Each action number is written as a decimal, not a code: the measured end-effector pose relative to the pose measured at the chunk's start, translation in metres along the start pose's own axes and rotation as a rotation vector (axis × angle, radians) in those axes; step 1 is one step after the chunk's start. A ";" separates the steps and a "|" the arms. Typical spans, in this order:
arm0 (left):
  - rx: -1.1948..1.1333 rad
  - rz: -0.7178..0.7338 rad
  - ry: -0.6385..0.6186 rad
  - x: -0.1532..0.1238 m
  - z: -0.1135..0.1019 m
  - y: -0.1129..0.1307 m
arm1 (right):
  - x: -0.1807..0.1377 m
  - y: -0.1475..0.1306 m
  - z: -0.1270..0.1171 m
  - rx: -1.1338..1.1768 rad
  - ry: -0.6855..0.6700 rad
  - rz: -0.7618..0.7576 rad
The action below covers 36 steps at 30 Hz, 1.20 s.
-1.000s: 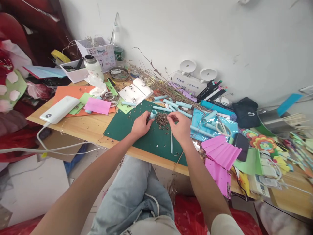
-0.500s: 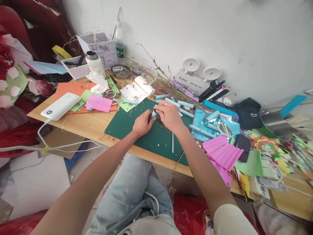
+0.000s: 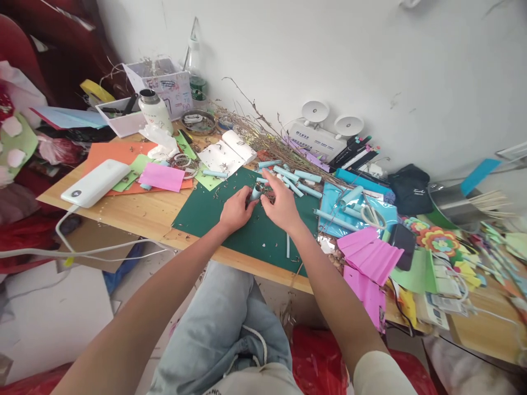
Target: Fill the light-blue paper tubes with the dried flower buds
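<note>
My left hand (image 3: 236,210) is closed around a short light-blue paper tube (image 3: 256,193), its dark opening tilted up over the green mat (image 3: 206,206). To the right of the tube is my right hand (image 3: 282,202), thumb and index finger apart, nothing visibly held. Its fingers hover over or touch a small heap of dry brown plant bits (image 3: 269,195), partly hidden by the hand. More light-blue paper rolls (image 3: 307,176) lie behind it. A thin pale strip (image 3: 288,245) and scattered brown crumbs rest on the mat.
Dry twigs (image 3: 267,134) lie along the wall beside a white router (image 3: 317,140). A white bottle (image 3: 155,112) and a power bank (image 3: 95,183) stand or lie at left. Pink folded paper (image 3: 370,253) and scissors (image 3: 374,216) are at right.
My right hand has come away from the tube's mouth, its fingers spreading apart beside it. My left hand still holds the tube. The whole view has shifted slightly.
</note>
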<state>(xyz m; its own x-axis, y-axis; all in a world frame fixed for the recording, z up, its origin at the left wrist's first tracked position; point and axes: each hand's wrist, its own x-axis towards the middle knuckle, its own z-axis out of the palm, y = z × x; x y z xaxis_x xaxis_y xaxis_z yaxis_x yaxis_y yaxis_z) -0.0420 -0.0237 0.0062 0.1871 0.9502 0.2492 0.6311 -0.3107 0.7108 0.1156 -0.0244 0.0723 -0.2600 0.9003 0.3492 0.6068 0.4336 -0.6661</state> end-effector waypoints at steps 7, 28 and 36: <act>-0.019 -0.008 0.000 0.000 0.001 0.001 | 0.004 -0.008 -0.004 -0.085 0.042 -0.104; -0.020 -0.028 0.011 0.001 0.003 -0.001 | -0.062 0.031 0.001 -0.550 -0.299 0.157; 0.025 -0.042 -0.002 0.002 0.002 0.001 | -0.051 0.041 0.007 -0.515 -0.337 0.078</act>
<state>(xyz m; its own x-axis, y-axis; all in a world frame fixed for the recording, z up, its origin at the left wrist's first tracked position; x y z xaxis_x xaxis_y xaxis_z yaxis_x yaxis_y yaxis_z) -0.0394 -0.0224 0.0060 0.1615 0.9625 0.2178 0.6568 -0.2695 0.7042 0.1486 -0.0521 0.0223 -0.3725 0.9276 0.0289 0.8962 0.3676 -0.2485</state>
